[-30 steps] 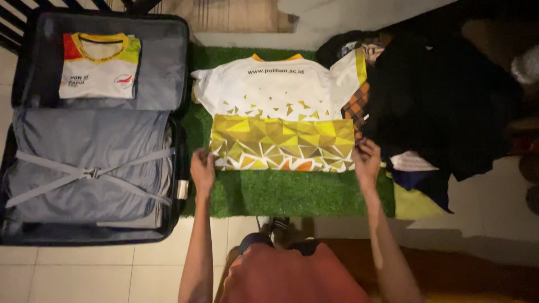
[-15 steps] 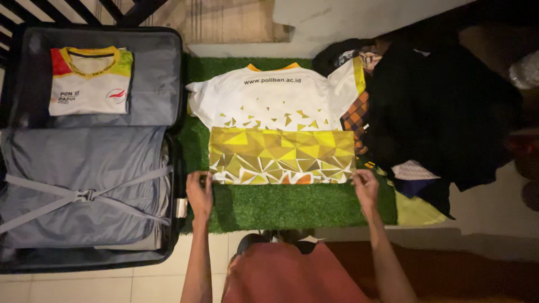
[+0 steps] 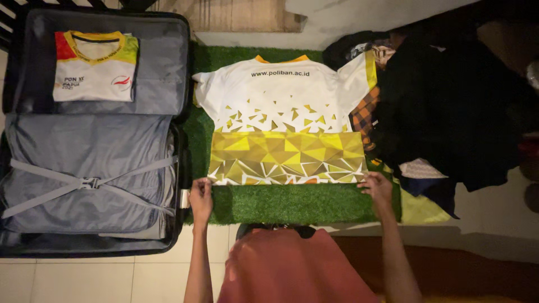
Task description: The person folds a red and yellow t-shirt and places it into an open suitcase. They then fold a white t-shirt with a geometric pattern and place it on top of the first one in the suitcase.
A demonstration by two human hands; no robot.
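White-and-gold polyester jersey (image 3: pixel 283 120) lies flat on the green turf mat (image 3: pixel 281 202), probably light, limp and slippery. My left hand (image 3: pixel 201 196) and right hand (image 3: pixel 377 186) each pinch a hem corner, the best hold.

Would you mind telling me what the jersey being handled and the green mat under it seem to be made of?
The white and gold jersey looks like thin, smooth synthetic sports fabric: it lies flat with a slight sheen and a crisp printed pattern, though the weave cannot be seen. The green mat appears to be artificial turf, judging by its short, dense, even blades.
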